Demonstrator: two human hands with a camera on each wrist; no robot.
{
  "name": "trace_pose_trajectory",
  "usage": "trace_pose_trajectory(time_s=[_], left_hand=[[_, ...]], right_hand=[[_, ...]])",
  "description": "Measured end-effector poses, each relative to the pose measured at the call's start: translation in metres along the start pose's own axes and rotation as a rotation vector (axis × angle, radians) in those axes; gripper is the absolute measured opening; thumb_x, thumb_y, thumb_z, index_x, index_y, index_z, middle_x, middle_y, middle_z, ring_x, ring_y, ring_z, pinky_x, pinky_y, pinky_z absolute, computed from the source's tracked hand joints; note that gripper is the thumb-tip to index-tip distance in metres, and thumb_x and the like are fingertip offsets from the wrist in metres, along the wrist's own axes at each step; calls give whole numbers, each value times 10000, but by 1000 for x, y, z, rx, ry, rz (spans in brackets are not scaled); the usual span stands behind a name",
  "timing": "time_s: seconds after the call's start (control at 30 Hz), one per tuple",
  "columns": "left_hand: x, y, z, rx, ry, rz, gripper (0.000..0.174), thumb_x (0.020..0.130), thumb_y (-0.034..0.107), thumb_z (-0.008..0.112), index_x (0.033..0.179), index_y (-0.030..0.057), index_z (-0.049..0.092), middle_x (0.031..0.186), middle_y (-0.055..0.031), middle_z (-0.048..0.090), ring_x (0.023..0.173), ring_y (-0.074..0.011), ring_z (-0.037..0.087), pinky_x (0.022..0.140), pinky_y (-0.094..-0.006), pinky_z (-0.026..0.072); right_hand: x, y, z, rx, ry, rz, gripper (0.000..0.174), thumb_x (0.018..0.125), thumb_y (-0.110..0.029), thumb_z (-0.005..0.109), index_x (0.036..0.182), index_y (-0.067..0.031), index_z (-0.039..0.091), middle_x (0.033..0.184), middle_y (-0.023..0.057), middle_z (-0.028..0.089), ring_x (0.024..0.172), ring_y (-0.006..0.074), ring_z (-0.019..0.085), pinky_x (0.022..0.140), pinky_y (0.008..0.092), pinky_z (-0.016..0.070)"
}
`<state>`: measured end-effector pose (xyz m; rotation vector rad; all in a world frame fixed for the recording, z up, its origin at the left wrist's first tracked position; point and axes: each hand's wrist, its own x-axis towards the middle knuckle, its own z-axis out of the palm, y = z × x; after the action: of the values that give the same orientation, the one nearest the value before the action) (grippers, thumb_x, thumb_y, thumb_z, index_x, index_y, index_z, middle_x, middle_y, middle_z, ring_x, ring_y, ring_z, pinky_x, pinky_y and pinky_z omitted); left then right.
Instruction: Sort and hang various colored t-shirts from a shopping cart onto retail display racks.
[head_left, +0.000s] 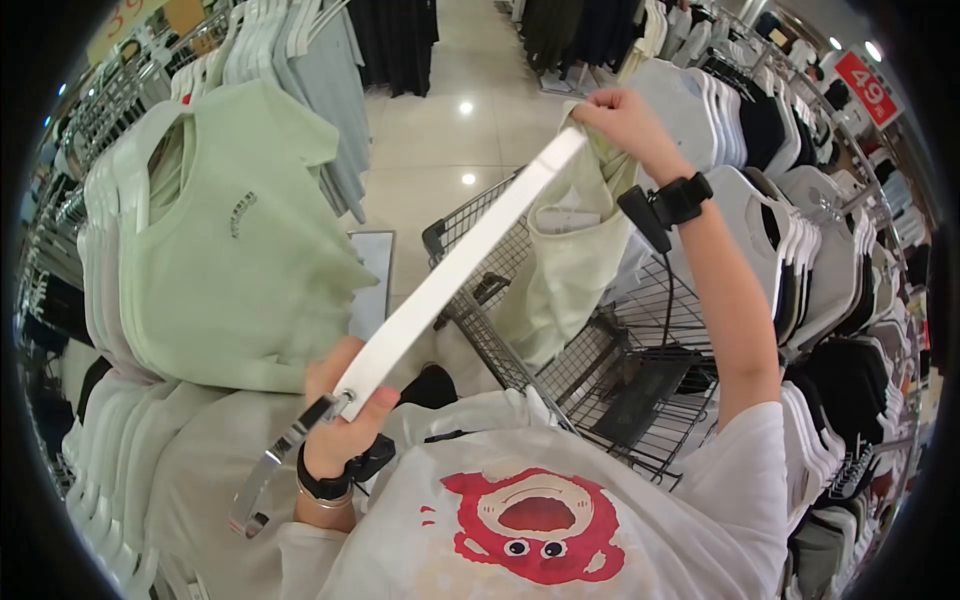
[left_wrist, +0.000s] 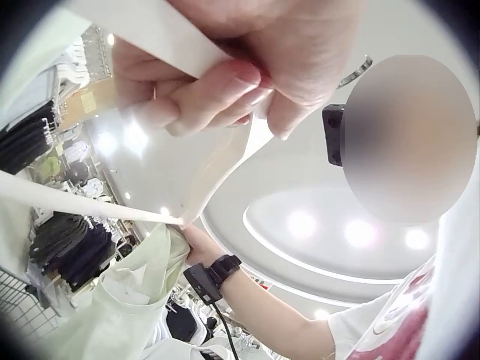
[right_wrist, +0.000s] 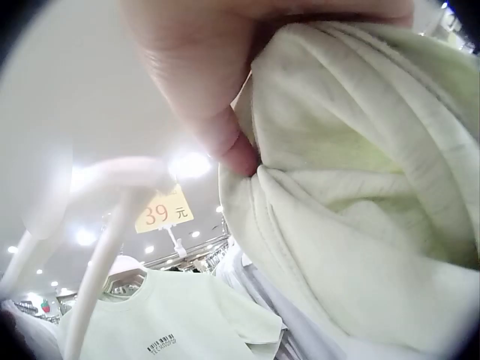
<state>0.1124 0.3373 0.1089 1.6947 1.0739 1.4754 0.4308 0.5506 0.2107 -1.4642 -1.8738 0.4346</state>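
Observation:
My left hand (head_left: 345, 415) grips a white hanger (head_left: 450, 275) close to its metal hook (head_left: 270, 465); the curled fingers (left_wrist: 217, 94) show in the left wrist view. The hanger slants up to the right, its far end beside the collar area of a pale green garment (head_left: 575, 255). My right hand (head_left: 632, 130) pinches that garment at its top edge, and the cloth hangs below it over the cart. In the right wrist view the thumb presses on the folded fabric (right_wrist: 330, 195). Whether the hanger end is inside the garment, I cannot tell.
A wire shopping cart (head_left: 640, 400) stands below my right arm. To the left hangs a green T-shirt (head_left: 230, 240) on a full rack. Another rack of shirts (head_left: 800, 240) lines the right side. A tiled aisle (head_left: 450, 130) runs ahead between them.

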Motion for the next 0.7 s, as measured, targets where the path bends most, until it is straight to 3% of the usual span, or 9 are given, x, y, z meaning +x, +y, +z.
trace_pose_trajectory(time_s=[0.17,0.3,0.37,0.43,0.47,0.5,0.6,0.63,0.7], left_hand=[[13,4,5,4,62,66,337,760,286,710,830,-5,555,607,-14,458,526,-108,391,492,-237,348],[46,-4,11,50,183,66,324,730,227,738,917,-12,623,657,-41,581,576,-93,491,550,-229,412],[66,8,1,40,199,38,333,725,221,742,934,-13,630,663,-47,597,588,-87,509,556,-226,420],[82,21,-17,29,216,15,343,720,214,746,951,-15,637,669,-53,613,599,-82,527,563,-223,427],[88,26,-27,19,181,48,330,723,207,744,943,-16,638,668,-48,617,596,-75,527,554,-223,428],[92,32,-35,9,147,80,317,727,199,741,935,-18,639,667,-44,622,593,-67,528,545,-224,429],[100,52,-47,48,202,174,303,719,192,743,930,0,641,717,-47,627,653,-103,559,566,-246,438],[102,52,-47,54,212,174,303,719,192,743,930,0,641,717,-47,627,653,-103,559,566,-246,438],[110,47,-47,559,694,634,317,689,195,757,926,31,624,798,-39,614,718,-168,569,634,-294,441]], right_hand=[[4,-56,10,-19,-34,-208,265,714,-252,626,684,10,599,518,12,474,488,81,432,480,247,361],[-50,-137,28,-108,-70,-591,222,695,-206,618,733,11,587,547,112,510,494,231,501,507,315,405],[-75,-170,26,-153,-367,-700,156,709,-141,664,747,-34,558,590,-3,441,540,95,423,515,243,345],[-81,-186,15,-317,-230,-967,190,666,-117,695,811,-62,586,792,47,547,684,187,532,632,281,408],[-76,-195,5,-371,-277,-965,286,642,-78,697,907,-81,587,1008,79,546,838,256,541,741,314,416],[-63,-194,6,-301,-188,-1078,362,638,-66,698,977,-83,572,1060,90,532,924,257,532,787,318,413],[-45,-189,19,-461,-194,-1016,382,664,-55,690,1023,-73,562,1009,86,577,895,263,566,772,305,435],[-38,-183,32,-368,-161,-1036,337,690,-96,682,1003,-72,559,891,109,586,793,291,567,684,331,440],[-32,-182,40,-274,-127,-1070,299,716,-137,675,982,-71,557,772,132,595,690,318,569,596,356,446]])
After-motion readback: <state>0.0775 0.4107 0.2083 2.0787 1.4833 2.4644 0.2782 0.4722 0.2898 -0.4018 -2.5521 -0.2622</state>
